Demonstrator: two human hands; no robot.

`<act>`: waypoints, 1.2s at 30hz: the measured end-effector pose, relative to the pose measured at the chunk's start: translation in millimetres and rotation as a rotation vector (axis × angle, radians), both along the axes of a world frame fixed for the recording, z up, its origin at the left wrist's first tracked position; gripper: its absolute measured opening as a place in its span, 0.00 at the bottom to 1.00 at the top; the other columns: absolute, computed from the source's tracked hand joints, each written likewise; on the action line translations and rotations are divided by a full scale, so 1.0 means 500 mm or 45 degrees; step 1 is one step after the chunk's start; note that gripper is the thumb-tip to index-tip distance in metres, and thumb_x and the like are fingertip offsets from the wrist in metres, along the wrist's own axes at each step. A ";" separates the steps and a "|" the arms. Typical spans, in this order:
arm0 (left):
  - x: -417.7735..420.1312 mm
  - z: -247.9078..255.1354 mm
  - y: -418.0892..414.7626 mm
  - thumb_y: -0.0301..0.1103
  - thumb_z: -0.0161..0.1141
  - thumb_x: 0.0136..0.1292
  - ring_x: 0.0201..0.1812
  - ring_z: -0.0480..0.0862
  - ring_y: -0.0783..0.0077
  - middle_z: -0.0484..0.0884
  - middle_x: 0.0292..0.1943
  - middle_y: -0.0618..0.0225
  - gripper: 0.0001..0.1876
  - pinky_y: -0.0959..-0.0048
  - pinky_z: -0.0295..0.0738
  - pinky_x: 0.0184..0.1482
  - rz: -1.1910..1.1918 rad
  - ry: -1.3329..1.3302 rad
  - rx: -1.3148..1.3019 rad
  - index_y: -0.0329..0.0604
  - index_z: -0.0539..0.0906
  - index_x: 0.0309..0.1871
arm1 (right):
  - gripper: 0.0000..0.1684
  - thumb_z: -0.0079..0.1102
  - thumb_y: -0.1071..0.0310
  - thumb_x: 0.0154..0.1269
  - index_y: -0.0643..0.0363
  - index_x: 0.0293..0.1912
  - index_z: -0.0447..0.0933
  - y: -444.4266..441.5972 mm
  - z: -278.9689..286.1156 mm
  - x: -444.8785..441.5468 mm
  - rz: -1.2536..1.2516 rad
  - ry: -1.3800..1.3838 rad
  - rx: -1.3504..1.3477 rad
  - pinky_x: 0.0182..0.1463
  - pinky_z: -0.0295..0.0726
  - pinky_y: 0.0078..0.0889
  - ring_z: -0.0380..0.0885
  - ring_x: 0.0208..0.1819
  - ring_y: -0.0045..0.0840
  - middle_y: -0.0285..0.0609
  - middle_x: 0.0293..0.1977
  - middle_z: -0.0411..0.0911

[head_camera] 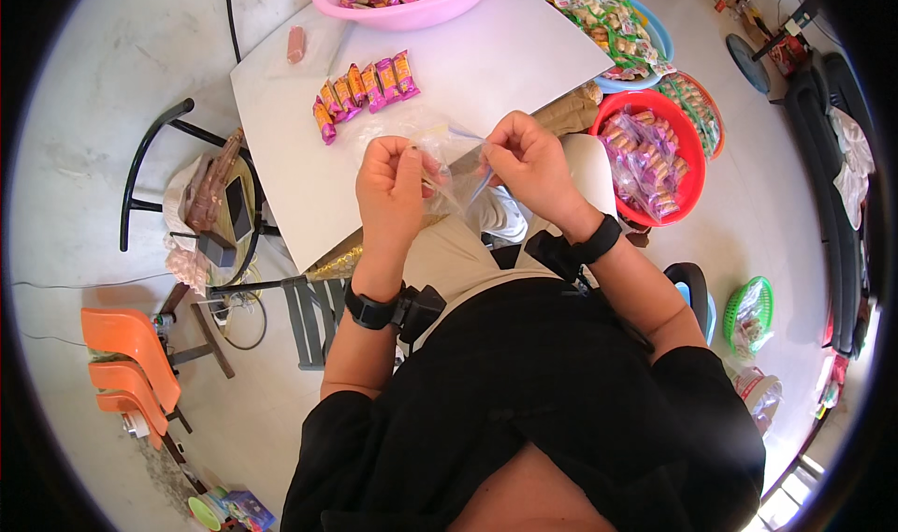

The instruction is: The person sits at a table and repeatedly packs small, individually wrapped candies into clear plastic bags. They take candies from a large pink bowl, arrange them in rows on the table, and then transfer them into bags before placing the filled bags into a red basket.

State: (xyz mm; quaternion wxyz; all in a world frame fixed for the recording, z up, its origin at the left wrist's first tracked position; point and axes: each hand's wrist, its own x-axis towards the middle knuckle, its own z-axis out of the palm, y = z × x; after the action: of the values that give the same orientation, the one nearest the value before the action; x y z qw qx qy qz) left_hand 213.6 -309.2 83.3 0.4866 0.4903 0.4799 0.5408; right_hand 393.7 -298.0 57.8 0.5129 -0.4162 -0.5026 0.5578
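A clear plastic bag (pixel 456 174) is stretched between my two hands, just over the near edge of the white table (pixel 484 55). My left hand (pixel 396 181) pinches one side of its mouth between thumb and fingers. On the other side, the fingers of my right hand (pixel 526 160) grip the rim. Beyond my left hand lies a slanting row of several small snack packets (pixel 379 83) in purple and orange wrappers. Farther back on the table, a pinkish wrapped piece (pixel 296 45) rests on a clear plastic sheet or bag.
A pink basin (pixel 407 17) of purple packets stands at the table's far edge. To the right are a blue basin (pixel 663 34) of green packs and a red basin (pixel 694 174) of bagged packets. A black-framed chair (pixel 140 153) holding a phone stands left; an orange chair (pixel 133 342) is lower left.
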 end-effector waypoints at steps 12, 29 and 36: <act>0.021 -0.010 -0.024 0.24 0.62 0.57 0.32 0.79 0.56 0.77 0.31 0.63 0.08 0.64 0.73 0.33 -0.113 0.941 0.650 0.43 0.84 0.40 | 0.21 0.65 0.74 0.50 0.54 0.48 0.80 -0.010 0.032 -0.026 -0.543 -1.032 1.259 0.37 0.79 0.37 0.79 0.35 0.35 0.36 0.31 0.77; -0.049 -0.066 -0.009 0.16 0.61 0.57 0.37 0.83 0.60 0.80 0.44 0.58 0.14 0.69 0.79 0.35 0.437 1.224 0.897 0.39 0.81 0.46 | 0.14 0.63 0.76 0.50 0.56 0.40 0.83 -0.004 -0.008 0.005 -0.332 -1.143 0.993 0.32 0.78 0.34 0.78 0.33 0.33 0.38 0.30 0.75; -0.048 -0.082 -0.005 0.13 0.54 0.61 0.66 0.73 0.50 0.66 0.69 0.45 0.26 0.65 0.79 0.58 0.278 0.978 0.927 0.33 0.68 0.64 | 0.18 0.62 0.80 0.47 0.57 0.41 0.83 -0.001 -0.017 0.001 -0.400 -1.008 0.973 0.35 0.80 0.30 0.79 0.34 0.30 0.39 0.38 0.78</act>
State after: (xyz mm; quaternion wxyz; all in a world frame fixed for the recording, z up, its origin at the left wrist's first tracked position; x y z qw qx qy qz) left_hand 189.6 -311.7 42.4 0.0157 0.7370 0.4531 0.5012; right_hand 394.0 -298.2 49.3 0.4763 -0.4482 -0.7545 0.0550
